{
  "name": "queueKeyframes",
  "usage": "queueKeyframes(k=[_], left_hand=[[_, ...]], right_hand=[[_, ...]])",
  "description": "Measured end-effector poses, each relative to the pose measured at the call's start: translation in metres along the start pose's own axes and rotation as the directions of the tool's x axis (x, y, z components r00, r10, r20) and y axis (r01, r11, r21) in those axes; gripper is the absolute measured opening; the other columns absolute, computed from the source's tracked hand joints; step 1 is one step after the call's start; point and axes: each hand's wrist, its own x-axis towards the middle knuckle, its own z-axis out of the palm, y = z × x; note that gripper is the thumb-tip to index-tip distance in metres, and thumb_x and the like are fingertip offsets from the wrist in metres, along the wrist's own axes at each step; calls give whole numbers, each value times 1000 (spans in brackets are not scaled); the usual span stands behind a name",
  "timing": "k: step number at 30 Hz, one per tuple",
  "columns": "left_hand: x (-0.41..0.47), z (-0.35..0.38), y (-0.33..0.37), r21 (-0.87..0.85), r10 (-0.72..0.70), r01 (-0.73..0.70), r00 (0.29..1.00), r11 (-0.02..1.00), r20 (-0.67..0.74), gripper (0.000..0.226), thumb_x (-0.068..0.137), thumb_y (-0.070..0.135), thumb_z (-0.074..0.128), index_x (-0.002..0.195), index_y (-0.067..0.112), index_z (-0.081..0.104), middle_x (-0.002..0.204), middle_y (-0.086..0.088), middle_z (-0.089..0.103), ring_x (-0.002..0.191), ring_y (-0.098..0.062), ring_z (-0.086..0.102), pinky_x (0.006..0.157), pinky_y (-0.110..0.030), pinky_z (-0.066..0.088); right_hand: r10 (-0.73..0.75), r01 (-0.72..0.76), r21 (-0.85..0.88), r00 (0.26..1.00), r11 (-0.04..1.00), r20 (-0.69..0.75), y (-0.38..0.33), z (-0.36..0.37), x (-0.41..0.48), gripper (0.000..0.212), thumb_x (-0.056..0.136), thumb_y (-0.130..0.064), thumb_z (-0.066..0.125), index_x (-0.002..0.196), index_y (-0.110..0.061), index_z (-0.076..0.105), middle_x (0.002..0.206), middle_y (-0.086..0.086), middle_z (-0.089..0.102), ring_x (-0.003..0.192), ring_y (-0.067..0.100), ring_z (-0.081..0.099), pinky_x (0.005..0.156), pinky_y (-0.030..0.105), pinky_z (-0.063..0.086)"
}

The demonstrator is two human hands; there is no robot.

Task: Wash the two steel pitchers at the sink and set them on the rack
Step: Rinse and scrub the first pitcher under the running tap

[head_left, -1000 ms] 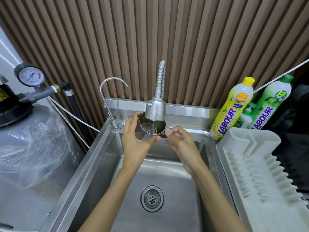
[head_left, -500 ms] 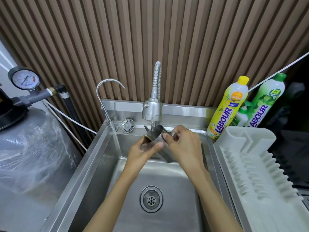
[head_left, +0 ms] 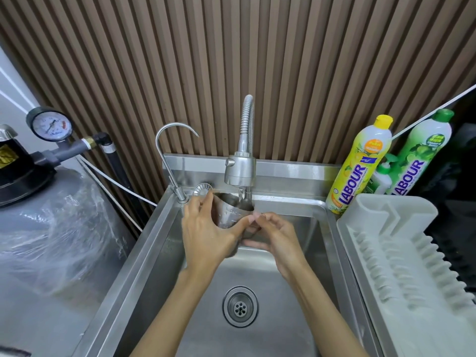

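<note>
The left hand (head_left: 206, 230) is wrapping its fingers and thumb firmly around the body of a small stainless steel pitcher (head_left: 231, 211), holding it in the air over the back of the rectangular stainless steel sink (head_left: 159, 266). The pitcher's open mouth is sitting just under the brushed-metal spray head (head_left: 240, 171) of a tap with a flexible ribbed hose. A thin stream of water seems to be falling into it, though glare is making this hard to confirm. The right hand (head_left: 274, 235) is curling its fingers tightly against the pitcher's right side and lower edge; these fingers are hiding that side, so I cannot tell exactly which part it is gripping. The left palm is covering the pitcher's base. Faint measuring marks are showing inside the wall, too small to read. To the right of the sink, the white plastic dish rack (head_left: 401, 266) is running out of the picture at the bottom and right edges. Behind the rack, a yellow dish-soap bottle (head_left: 360, 163) and a green dish-soap bottle (head_left: 422, 155) are standing against the brown slatted wall (head_left: 231, 60), with 1 smaller white bottle (head_left: 383, 176) partly hidden between them. A slim chrome gooseneck tap (head_left: 167, 155) is rising at the sink's back left corner.
</note>
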Motion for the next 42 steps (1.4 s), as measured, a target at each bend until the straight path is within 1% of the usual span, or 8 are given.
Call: queueKeyframes(k=[5,10,15,19,27,33,38,42], left_hand=[[-3,-4,2,-182,-262,316,927,931,267,57,55,68,68,86,21,68,80,5,65,74,-6,62,70,-15,46],[-5,4,-2,-522,-142,492,808,696,572,20,76,17,74,96,18,69,87,8,75,81,1,67,71,-7,45],[6,13,2,-692,-96,368,912,621,399,61,66,-9,77,120,11,55,108,2,70,101,-6,65,86,-11,48],[14,1,3,-510,4,80,987,856,162,74,52,17,90,118,19,55,108,5,63,100,-1,58,88,-8,42],[1,-9,11,-7,-125,127,983,992,137,79,55,80,60,102,16,65,92,-1,68,91,-18,62,78,-27,47],[-2,-1,-1,-479,-205,543,781,690,590,53,54,48,83,95,15,72,91,-1,76,91,-16,70,91,-37,53],[9,6,11,-660,-117,388,902,643,416,56,66,1,81,117,9,58,112,-5,69,101,-4,64,90,-16,49],[14,-1,21,-521,-15,67,995,851,102,64,56,14,89,112,12,59,105,-1,61,90,9,57,79,-2,41]], right_hand=[[-121,7,-499,973,866,-196,-23,-2,-5,25,80,-27,70,69,-9,57,78,11,71,69,21,71,59,43,59],[-443,121,-918,894,377,-63,-44,9,-13,21,84,-31,63,77,-14,52,73,2,60,78,24,55,65,27,32],[-346,251,-553,935,794,-72,-35,4,-4,23,85,-9,63,71,-14,46,102,-11,66,90,6,62,70,3,42],[-107,109,-105,994,989,21,-17,-1,6,19,88,-7,59,73,-10,48,109,8,68,105,22,64,93,30,49],[-3,-14,-162,995,987,-99,-20,1,-5,19,83,-15,67,71,-9,54,83,10,70,73,21,72,55,36,60],[-402,121,-825,906,552,-136,-45,6,-13,26,77,-29,71,65,-16,54,67,7,65,69,26,60,60,29,44],[-332,244,-482,938,841,-103,-40,5,-7,26,83,-9,65,66,-15,46,97,-9,69,86,6,65,77,19,49],[-134,132,-21,987,991,-85,-28,9,5,26,87,1,56,66,-10,45,100,3,68,96,20,64,88,36,52]])
